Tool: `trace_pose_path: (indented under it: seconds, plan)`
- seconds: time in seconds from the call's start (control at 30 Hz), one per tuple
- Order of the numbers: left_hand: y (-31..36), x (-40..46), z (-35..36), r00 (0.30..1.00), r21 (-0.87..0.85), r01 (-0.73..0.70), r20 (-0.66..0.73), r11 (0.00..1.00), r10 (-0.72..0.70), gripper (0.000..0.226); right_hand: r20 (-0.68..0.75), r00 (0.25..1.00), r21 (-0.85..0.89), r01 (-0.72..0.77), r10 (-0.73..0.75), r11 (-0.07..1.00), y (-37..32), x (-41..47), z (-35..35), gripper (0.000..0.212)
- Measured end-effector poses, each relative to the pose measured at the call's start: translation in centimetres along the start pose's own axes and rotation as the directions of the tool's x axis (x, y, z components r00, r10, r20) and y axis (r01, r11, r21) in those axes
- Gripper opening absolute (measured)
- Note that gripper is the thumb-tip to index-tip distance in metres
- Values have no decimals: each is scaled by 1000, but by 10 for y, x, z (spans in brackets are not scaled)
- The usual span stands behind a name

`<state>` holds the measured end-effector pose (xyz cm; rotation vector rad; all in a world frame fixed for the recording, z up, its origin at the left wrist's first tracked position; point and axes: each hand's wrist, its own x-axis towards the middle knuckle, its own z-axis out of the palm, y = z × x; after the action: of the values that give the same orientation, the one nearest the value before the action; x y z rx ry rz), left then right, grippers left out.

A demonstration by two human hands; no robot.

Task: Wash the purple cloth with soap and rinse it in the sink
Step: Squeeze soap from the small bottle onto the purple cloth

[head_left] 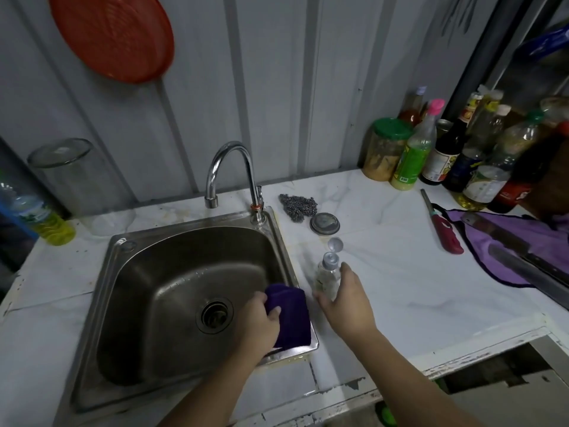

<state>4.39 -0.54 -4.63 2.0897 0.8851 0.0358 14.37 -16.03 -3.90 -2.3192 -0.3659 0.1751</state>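
**Cloth at the sink's edge, soap bottle in hand**

The left hand [261, 322] held the purple cloth [291, 315] against the right inner wall of the steel sink [184, 288], near the front right corner; its grip was curled round the bunched fabric, the thumb lying on top of it. The cloth hung over the basin just beside the rim, to the right of the drain [214, 314].

The right hand [346, 303] was on the white marble-patterned bench [400, 288] just beside the sink. Its grip was wrapped round a small clear soap bottle [328, 277], which stood about upright with its grey flip cap [335, 244] swung open.

The chrome faucet [229, 171] arched over the back of the basin. Behind the bottle lay a round metal lid [324, 224] and a steel wool scrubber [298, 205]. Further right on the bench were a red stick lighter [443, 229] and a lighter purple cloth [523, 241] with a large knife [508, 238] resting on it. A cluster of sauce and oil bottles [462, 155] stood against the corrugated wall, where an orange strainer [114, 35] hung at upper left. A bottle of yellow liquid [46, 220] and a glass jar [77, 180] stood left of the sink.
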Motion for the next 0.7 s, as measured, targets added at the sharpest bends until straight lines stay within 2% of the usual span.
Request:
trace_pose_path:
  seconds: [0.1, 0.23, 0.3, 0.37, 0.43, 0.5, 0.6, 0.7]
  plan:
    - [4, 3, -27, 998, -261, 53, -18, 964, -60, 7, -3, 1000, 73, -4, 4, 997, -7, 13, 4, 48]
    - [10, 10, -60, 987, -532, 107, -44, 840, -153, 5, -13, 1000, 81, 13, -12, 997, -11, 23, 7, 21]
    - [13, 12, -71, 977, -647, 149, -19, 747, -212, 10, -20, 992, 52, 122, -121, 991, -21, 25, 6, 19]
    - [15, 16, -79, 965, -746, 181, 8, 641, -264, 12, -36, 951, -27, 307, -308, 951, -37, 28, 2, 29]
    - [16, 19, -87, 958, -809, 188, 26, 557, -286, 12, -14, 871, -148, 483, -490, 863, -58, 34, -4, 40]
    - [17, 19, -94, 955, -841, 197, 47, 504, -294, 14, 56, 776, -342, 606, -628, 718, -79, 43, -10, 52]
    - [14, 21, -102, 946, -860, 213, 64, 463, -316, 17, 100, 676, -553, 648, -730, 525, -108, 53, -15, 61]
    - [12, 24, -108, 935, -877, 225, 73, 424, -346, 28, 132, 582, -603, 690, -802, 401, -129, 55, -17, 48]
